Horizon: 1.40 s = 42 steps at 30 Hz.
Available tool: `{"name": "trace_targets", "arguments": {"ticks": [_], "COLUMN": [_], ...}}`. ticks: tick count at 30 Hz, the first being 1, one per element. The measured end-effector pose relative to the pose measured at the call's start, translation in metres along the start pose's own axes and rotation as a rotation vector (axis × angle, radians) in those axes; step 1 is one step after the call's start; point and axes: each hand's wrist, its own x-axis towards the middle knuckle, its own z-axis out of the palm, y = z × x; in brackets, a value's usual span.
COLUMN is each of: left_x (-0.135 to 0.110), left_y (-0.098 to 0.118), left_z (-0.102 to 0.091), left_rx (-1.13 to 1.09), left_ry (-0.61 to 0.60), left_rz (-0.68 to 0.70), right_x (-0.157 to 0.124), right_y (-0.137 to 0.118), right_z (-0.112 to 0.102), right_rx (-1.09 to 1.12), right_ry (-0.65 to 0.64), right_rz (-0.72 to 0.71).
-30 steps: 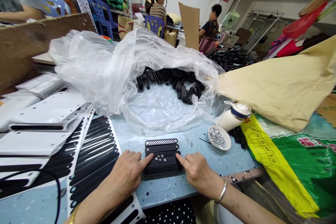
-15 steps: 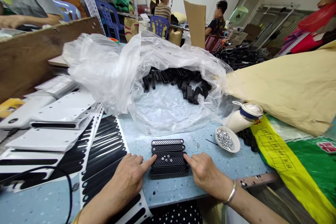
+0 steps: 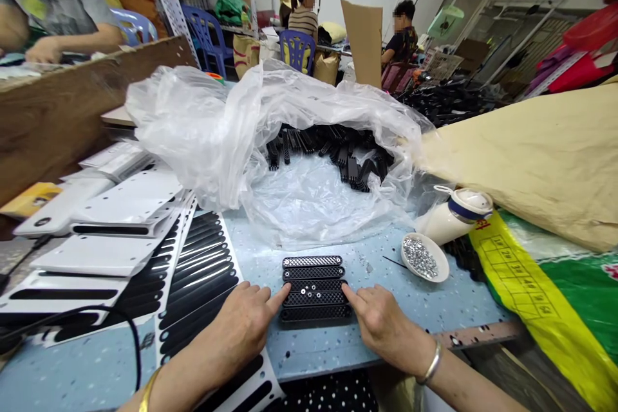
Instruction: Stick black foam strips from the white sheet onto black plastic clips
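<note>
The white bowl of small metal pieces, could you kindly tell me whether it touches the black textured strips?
Apart: the head view plainly shows blue tabletop between the white bowl and the black textured strips.

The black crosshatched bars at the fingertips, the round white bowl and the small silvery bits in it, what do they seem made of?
Black crosshatched bars: probably satin plastic, given their regular texture and soft sheen; coated metal is possible.
Round white bowl: plastic or ceramic; the smooth surface leaves it open.
Small silvery bits: likely shiny metal, from their bright glints.
</note>
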Motion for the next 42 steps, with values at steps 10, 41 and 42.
{"name": "trace_targets", "arguments": {"ticks": [10, 41, 42], "left_x": [-0.004, -0.002, 0.001], "left_y": [-0.008, -0.012, -0.011], "left_z": [0.002, -0.002, -0.002], "left_rx": [-0.291, -0.512, -0.518], "left_ry": [0.084, 0.11, 0.134], "left_rz": [-0.004, 0.007, 0.005], "right_x": [0.0, 0.006, 0.009], "right_y": [-0.002, 0.001, 0.0], "right_z": [-0.003, 0.015, 0.015], "right_rx": [0.012, 0.157, 0.164], "right_ry": [0.012, 0.244, 0.264], "right_rz": [-0.011, 0.064, 0.07]}}
